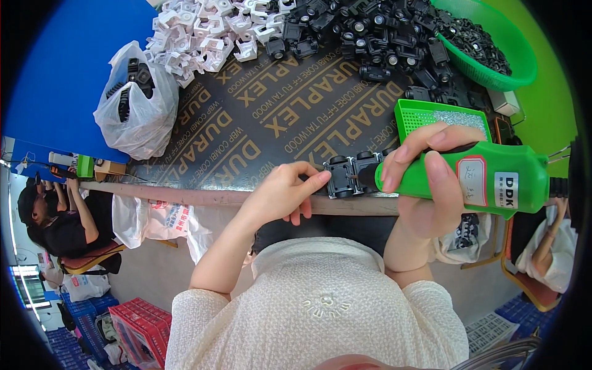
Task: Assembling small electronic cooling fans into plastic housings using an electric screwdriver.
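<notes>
Near the front edge of the table, a small black toy car [341, 179] lies wheels up, its underside showing. My left hand [288, 192] is closed at the car's left end, thumb and forefinger pinching it there. My right hand [425, 179] wraps round a green electric screwdriver [529, 176], held almost level and pointing left. Its dark nose meets the car's right part; the bit and the contact point are hidden. Just beyond my right hand stands a green tray [404, 123] with small silvery screws.
White plastic parts [203, 37] and black toy car bodies [382, 43] are heaped at the back. A green basket [524, 68] of black parts stands far right. A plastic bag [139, 126] with black pieces sits at the left. Other people [74, 216] sit on both sides.
</notes>
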Tool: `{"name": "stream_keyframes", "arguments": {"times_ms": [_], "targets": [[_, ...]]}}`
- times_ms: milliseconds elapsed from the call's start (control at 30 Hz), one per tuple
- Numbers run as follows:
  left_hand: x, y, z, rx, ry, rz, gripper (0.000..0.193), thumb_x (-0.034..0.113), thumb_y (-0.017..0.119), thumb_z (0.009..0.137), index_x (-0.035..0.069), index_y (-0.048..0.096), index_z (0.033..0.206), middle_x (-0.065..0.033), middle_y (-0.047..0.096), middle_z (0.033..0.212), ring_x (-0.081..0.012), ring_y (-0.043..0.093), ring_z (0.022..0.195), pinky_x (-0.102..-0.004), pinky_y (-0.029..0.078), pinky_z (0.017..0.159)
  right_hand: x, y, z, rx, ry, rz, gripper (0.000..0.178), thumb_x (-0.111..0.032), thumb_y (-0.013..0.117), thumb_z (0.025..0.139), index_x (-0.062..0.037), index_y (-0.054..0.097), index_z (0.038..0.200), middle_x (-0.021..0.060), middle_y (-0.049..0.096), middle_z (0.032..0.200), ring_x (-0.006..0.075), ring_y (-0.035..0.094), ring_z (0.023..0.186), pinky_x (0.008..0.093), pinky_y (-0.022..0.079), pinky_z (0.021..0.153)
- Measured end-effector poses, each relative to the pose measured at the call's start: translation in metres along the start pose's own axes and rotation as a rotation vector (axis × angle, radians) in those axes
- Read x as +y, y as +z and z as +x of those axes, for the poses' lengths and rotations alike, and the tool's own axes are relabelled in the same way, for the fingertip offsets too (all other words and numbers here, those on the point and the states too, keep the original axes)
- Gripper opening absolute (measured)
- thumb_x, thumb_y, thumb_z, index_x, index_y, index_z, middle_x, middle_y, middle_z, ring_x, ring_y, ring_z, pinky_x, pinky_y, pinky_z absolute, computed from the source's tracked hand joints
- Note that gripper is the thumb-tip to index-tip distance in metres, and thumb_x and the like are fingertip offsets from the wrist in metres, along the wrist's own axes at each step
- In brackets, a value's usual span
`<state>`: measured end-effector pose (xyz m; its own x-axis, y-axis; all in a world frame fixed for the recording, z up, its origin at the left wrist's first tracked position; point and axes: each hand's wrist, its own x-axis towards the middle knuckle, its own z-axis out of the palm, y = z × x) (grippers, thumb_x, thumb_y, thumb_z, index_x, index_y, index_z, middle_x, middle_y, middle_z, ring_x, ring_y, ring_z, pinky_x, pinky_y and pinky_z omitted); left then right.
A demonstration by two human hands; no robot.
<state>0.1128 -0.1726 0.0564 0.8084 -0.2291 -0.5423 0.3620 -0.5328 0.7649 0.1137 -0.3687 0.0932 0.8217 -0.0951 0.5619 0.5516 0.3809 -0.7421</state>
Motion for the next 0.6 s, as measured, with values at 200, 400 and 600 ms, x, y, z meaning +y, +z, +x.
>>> {"name": "stream_keyframes", "arguments": {"times_ms": [200, 400, 600], "targets": [[-0.005, -0.009, 0.008, -0.211, -0.039, -0.046, 0.044, 0.043, 0.055, 0.095, -0.001, 0.057, 0.102, -0.0081, 0.064, 0.059, -0.0106, 0.056, 0.041, -0.0218, 0.040, 0.036, 0.000, -0.001, 0.001, -0.020, 0.002, 0.023, 0.020, -0.010, 0.049, 0.086, -0.0012, 0.044, 0.102, 0.0197, 0.056, 0.079, 0.0206, 0.052, 0.045, 0.0337, 0.049, 0.046], [-0.007, -0.015, 0.008, -0.227, -0.075, -0.069, 0.042, 0.042, 0.059, 0.093, 0.001, 0.057, 0.098, -0.0063, 0.063, 0.063, -0.0100, 0.058, 0.043, -0.0210, 0.040, 0.037, 0.001, 0.000, 0.001, -0.007, -0.006, -0.019, 0.021, -0.011, 0.048, 0.086, -0.0008, 0.043, 0.104, 0.0202, 0.056, 0.080, 0.0205, 0.051, 0.045, 0.0341, 0.049, 0.046], [-0.013, -0.016, 0.001, -0.116, 0.033, -0.076, 0.030, 0.033, 0.067, 0.090, 0.004, 0.060, 0.092, -0.0020, 0.060, 0.066, -0.0055, 0.048, 0.042, -0.0203, 0.035, 0.038, -0.002, -0.002, 0.001, -0.009, -0.007, 0.069, 0.024, -0.007, 0.062, 0.086, -0.0025, 0.044, 0.101, 0.0192, 0.059, 0.081, 0.0187, 0.055, 0.053, 0.0282, 0.049, 0.048]]}}
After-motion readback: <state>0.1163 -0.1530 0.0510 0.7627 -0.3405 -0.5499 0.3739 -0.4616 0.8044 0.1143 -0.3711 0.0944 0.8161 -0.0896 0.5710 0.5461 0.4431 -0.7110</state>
